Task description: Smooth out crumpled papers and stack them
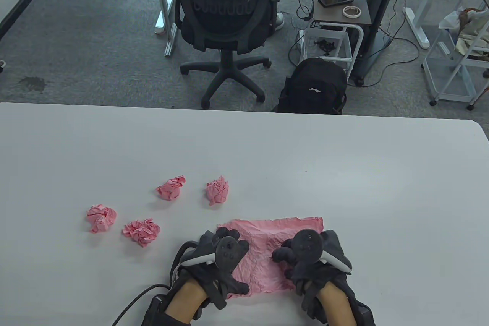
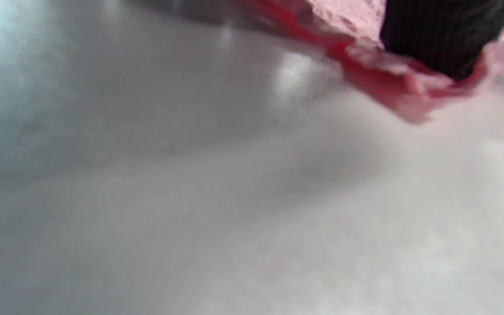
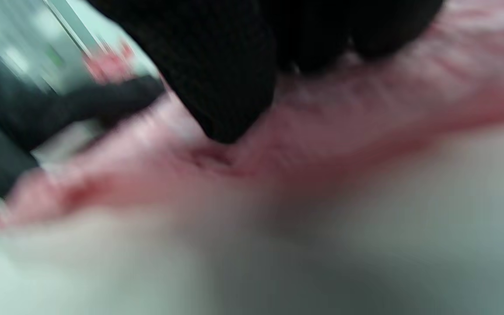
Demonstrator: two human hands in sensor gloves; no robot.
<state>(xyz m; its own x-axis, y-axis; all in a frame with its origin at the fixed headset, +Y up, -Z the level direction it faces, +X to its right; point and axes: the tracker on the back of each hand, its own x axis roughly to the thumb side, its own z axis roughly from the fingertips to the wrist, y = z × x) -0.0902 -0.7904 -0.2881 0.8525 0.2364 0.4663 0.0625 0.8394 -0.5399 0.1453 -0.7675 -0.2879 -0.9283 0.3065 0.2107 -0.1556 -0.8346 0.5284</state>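
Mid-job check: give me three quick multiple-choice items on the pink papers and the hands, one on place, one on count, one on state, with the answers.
1. Where do the crumpled balls lie relative to the spread sheet?
A. To its left and beyond it
B. To its right
C. On top of it

2. How many papers are still crumpled?
A. Two
B. Four
C. Six

3. What state is the sheet under the hands in?
A. Tightly balled
B. Folded in half
C. Spread out, still wrinkled

Answers:
1 A: the balls sit left of and beyond the spread sheet on the table.
2 B: four pink balls show in the table view.
3 C: the left hand and right hand rest on the sheet, which lies open with creases.
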